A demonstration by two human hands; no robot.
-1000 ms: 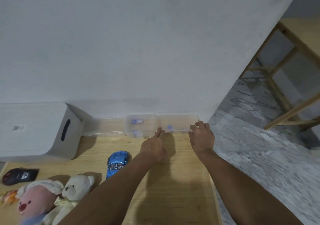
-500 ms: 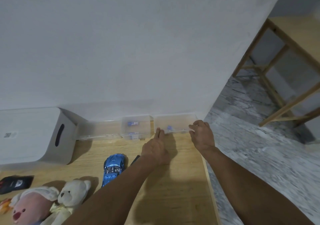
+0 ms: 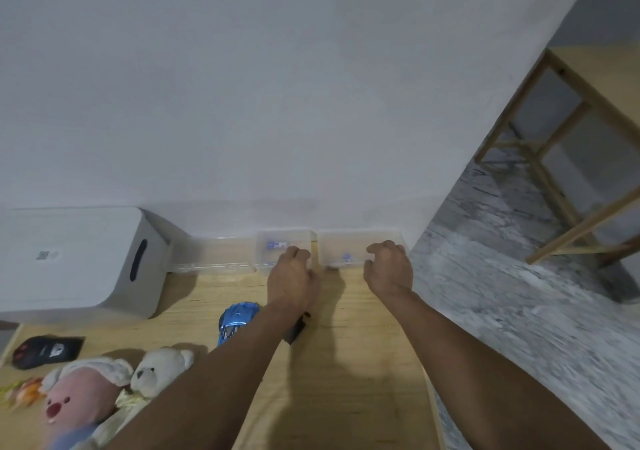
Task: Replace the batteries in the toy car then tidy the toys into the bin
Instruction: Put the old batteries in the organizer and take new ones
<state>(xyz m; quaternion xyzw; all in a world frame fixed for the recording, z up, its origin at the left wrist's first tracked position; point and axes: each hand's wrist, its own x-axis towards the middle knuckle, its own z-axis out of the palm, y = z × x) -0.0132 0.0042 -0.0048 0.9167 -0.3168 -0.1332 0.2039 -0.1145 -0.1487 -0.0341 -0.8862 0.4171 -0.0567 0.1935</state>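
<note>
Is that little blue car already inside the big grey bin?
No, the blue toy car lies on the wooden table, apart from the closed grey bin.

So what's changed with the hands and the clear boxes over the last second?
The left hand shifted from the right clear box toward the middle box, its fingers now curled. The right hand stays at the right box's end, fingers curled at its front edge. Boxes, blue car and plush toys haven't moved.

hands (image 3: 341, 271) at clear boxes (image 3: 358, 247), blue toy car (image 3: 237, 320) on table (image 3: 363, 363)
</note>
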